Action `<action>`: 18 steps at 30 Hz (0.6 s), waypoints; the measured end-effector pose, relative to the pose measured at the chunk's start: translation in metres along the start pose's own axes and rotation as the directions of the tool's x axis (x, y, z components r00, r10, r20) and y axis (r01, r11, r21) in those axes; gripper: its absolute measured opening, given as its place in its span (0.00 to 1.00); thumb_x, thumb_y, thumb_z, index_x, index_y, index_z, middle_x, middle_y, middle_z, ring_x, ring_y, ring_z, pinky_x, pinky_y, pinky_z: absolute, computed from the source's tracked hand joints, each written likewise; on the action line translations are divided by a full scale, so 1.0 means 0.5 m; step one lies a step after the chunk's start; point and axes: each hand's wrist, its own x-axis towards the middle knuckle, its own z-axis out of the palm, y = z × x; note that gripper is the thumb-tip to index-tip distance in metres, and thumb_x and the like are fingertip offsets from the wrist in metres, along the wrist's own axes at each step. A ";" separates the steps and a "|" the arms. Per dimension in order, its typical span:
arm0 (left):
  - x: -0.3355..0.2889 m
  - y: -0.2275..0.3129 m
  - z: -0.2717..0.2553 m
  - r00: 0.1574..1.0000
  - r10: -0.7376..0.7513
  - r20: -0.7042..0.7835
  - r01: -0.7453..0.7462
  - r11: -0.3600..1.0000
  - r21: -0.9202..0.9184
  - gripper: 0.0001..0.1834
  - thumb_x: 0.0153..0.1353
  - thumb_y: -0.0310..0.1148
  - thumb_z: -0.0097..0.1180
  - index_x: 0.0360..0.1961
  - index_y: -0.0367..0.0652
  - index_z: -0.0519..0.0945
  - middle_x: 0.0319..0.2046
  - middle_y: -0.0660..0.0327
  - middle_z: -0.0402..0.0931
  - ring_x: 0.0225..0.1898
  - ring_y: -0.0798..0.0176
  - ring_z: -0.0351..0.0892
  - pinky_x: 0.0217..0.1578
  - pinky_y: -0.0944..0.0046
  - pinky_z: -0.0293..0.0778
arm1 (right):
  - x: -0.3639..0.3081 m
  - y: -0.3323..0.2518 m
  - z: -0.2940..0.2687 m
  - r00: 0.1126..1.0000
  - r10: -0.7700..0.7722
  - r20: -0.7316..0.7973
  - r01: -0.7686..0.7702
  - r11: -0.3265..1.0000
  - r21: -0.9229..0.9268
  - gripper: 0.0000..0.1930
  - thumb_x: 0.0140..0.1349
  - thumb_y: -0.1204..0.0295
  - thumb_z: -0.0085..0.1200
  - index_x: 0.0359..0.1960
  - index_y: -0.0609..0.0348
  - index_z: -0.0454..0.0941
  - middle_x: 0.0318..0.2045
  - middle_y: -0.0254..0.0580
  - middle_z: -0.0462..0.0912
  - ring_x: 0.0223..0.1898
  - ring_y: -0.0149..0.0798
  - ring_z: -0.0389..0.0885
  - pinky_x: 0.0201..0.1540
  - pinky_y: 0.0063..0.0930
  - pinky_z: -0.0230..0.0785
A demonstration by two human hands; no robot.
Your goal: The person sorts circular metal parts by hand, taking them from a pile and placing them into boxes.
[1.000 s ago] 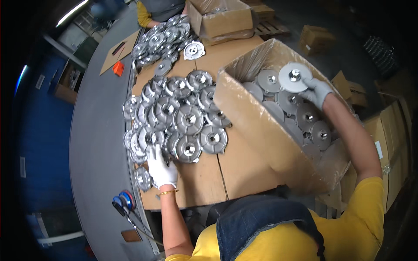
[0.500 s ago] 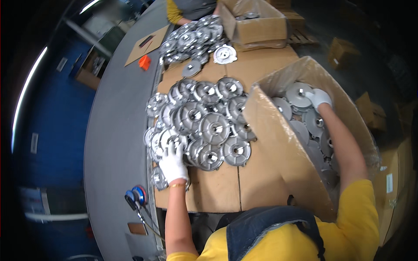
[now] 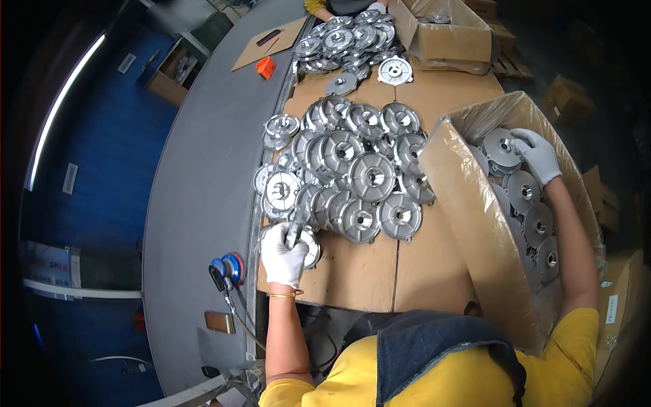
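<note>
Beside the near left edge of a pile of round, ribbed metal covers (image 3: 371, 177), my white-gloved left hand (image 3: 283, 259) is closed on one metal cover (image 3: 296, 231), tilted nearly edge-on and blurred. Another cover (image 3: 311, 248) lies flat behind that hand. On the right, my gloved right hand (image 3: 539, 157) reaches into a plastic-lined cardboard box (image 3: 468, 203). Its fingers close on the rim of a smooth-faced round metal cover (image 3: 500, 150); the fingertips are partly hidden. More covers (image 3: 540, 222) lie overlapped in the box below that hand.
A blue-and-red hand sander (image 3: 232, 268) with a hose lies on the grey table (image 3: 196, 169), near a brown flat object (image 3: 220, 322). An orange block (image 3: 265, 67) sits farther off. Across the table, a co-worker's arms (image 3: 319, 9) are behind another pile (image 3: 346, 41) and box (image 3: 454, 44).
My left hand has drawn back from the pile and lifted a cover on edge. My right hand stays at the cover in the box, its fingers more curled. The whole view has shifted.
</note>
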 end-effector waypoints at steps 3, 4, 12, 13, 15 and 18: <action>-0.026 0.056 -0.022 0.961 -0.231 0.152 0.259 0.560 -0.787 0.21 0.49 0.24 0.56 0.48 0.36 0.74 0.40 0.61 0.76 0.39 0.68 0.74 0.42 0.65 0.71 | -0.070 -0.221 0.026 0.969 0.023 0.248 -0.127 0.902 0.412 0.14 0.61 0.70 0.53 0.47 0.63 0.78 0.39 0.36 0.82 0.40 0.28 0.79 0.45 0.21 0.72; -0.037 0.071 -0.025 0.960 -0.194 0.204 0.264 0.376 -0.888 0.26 0.50 0.24 0.56 0.53 0.36 0.71 0.44 0.60 0.75 0.43 0.66 0.74 0.47 0.64 0.69 | -0.094 -0.288 0.037 0.940 -0.001 0.340 -0.165 0.873 0.460 0.14 0.62 0.70 0.53 0.46 0.63 0.78 0.39 0.35 0.81 0.39 0.27 0.79 0.44 0.21 0.72; -0.080 0.219 0.048 0.853 0.174 0.493 0.484 0.095 -0.870 0.33 0.55 0.29 0.60 0.61 0.35 0.63 0.55 0.56 0.70 0.55 0.63 0.69 0.57 0.61 0.63 | -0.217 -0.415 0.096 0.733 -0.227 0.642 -0.021 0.935 0.355 0.15 0.53 0.70 0.62 0.41 0.65 0.77 0.33 0.37 0.82 0.36 0.28 0.78 0.38 0.24 0.71; -0.081 0.204 0.056 0.830 0.162 0.534 0.506 0.188 -0.842 0.32 0.57 0.27 0.58 0.62 0.36 0.62 0.55 0.56 0.70 0.56 0.63 0.69 0.57 0.62 0.63 | -0.215 -0.403 0.080 0.765 -0.201 0.612 -0.146 0.872 0.468 0.13 0.54 0.70 0.62 0.37 0.65 0.77 0.31 0.35 0.81 0.34 0.27 0.77 0.36 0.24 0.70; -0.062 0.169 0.076 0.820 0.185 0.542 0.479 0.296 -0.826 0.29 0.60 0.24 0.54 0.63 0.37 0.61 0.55 0.56 0.70 0.55 0.63 0.70 0.56 0.64 0.65 | -0.199 -0.371 0.027 0.835 -0.002 0.551 -0.211 0.922 0.324 0.15 0.55 0.72 0.58 0.42 0.67 0.76 0.35 0.36 0.81 0.38 0.28 0.77 0.41 0.22 0.70; -0.031 0.105 0.112 0.922 0.161 0.351 0.110 0.762 -0.639 0.26 0.58 0.24 0.55 0.59 0.36 0.67 0.54 0.53 0.71 0.55 0.60 0.71 0.54 0.62 0.69 | -0.184 -0.250 -0.025 0.912 0.142 0.385 -0.371 0.689 0.622 0.18 0.62 0.72 0.50 0.52 0.69 0.70 0.44 0.42 0.78 0.47 0.34 0.77 0.48 0.25 0.71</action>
